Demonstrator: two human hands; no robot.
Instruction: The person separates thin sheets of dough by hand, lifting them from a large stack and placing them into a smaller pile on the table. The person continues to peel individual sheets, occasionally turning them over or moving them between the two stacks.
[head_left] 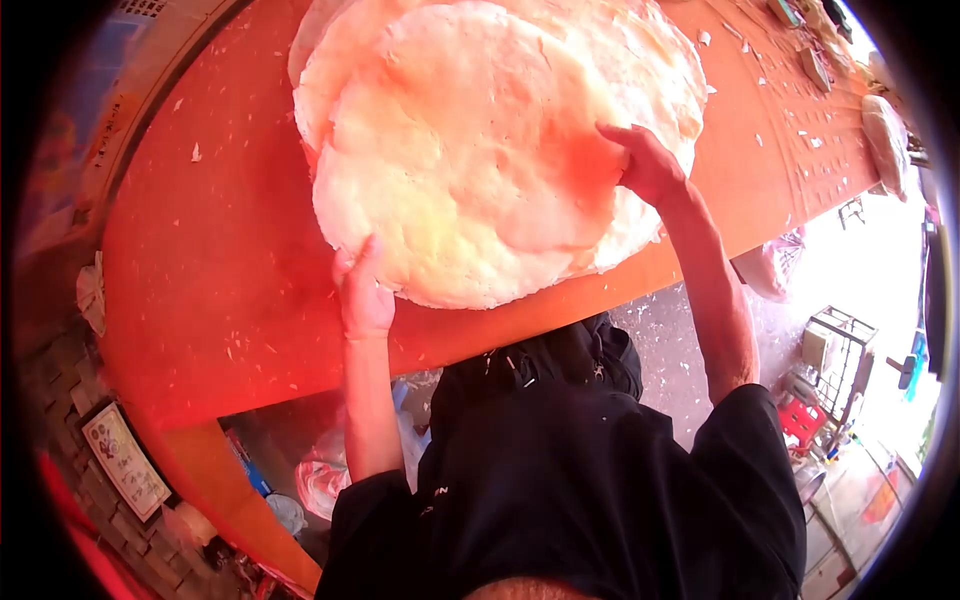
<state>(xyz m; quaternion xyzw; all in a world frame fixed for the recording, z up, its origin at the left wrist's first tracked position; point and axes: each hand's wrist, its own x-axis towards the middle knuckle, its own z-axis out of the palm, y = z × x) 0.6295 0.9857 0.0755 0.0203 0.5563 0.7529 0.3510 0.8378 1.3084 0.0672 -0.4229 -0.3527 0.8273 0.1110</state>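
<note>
While a large, pale, roundish, bumpy sheet (465, 160) lies over the broad orange-red tabletop (230, 270) at the frame's top centre, the left hand (365, 292) pinches its lower-left edge and the right hand (652, 168) its right edge.

Cream and peach sheet (450, 150), orange-red table (230, 250), my black shirt (600, 480).
I see creamy white around the sheet's edge, a pale yellow patch toward my left and a deeper orange one toward my right; white flecks speckle the table, whose front edge is brighter orange. My trousers (590, 355) are black too, dotted white; the floor (660, 340) is grey, flecked white. Off left, a card (125, 460) shows dark print on white; off right, I find a red box (800, 422).
</note>
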